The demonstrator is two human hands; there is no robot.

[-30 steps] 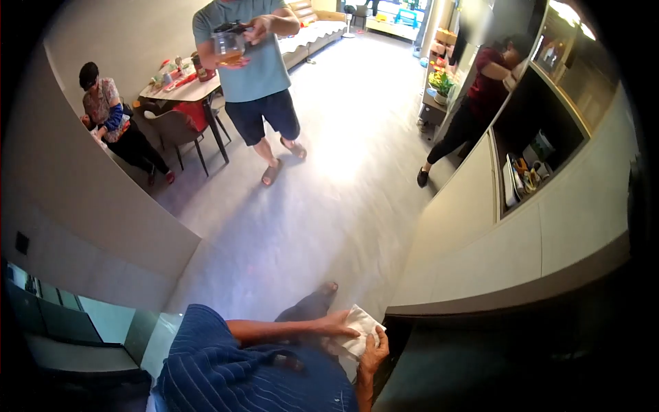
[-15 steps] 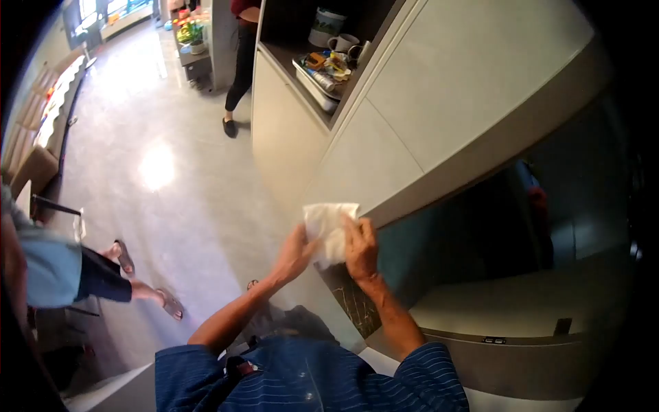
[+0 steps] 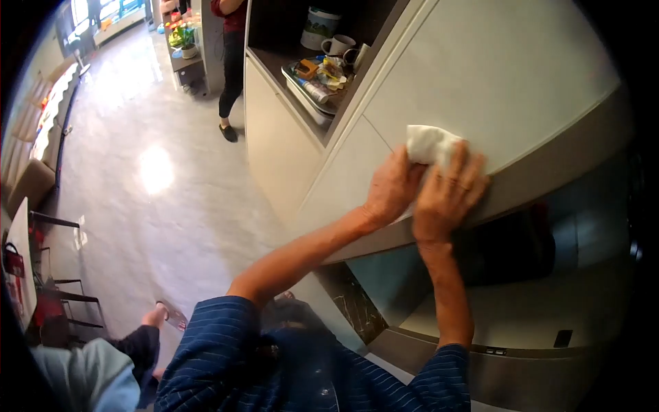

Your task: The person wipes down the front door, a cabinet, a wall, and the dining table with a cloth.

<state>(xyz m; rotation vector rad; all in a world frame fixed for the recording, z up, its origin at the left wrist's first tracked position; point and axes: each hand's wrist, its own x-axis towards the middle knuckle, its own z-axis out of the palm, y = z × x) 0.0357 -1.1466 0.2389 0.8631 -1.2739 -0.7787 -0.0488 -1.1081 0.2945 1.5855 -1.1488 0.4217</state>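
Observation:
A folded white cloth (image 3: 429,143), perhaps paper, lies against the pale cabinet door (image 3: 494,82) near its lower edge. My left hand (image 3: 395,184) grips its lower left corner, fingers curled in. On the cloth's right side is my right hand (image 3: 446,192), somewhat blurred, with its fingers laid over the cloth and toward the door. Part of the cloth is hidden under these fingers.
An open shelf (image 3: 274,58) holds a tray of small items (image 3: 319,79), a mug (image 3: 338,45) and a canister (image 3: 320,27). Below the doors is a dark recess (image 3: 508,247). One person (image 3: 233,69) stands beyond the cabinet; another (image 3: 89,374) is at lower left by a table (image 3: 22,268).
Both hands have moved up and right with the cloth, from in front of my body to the cabinet door. The person at lower left has shifted toward the bottom edge.

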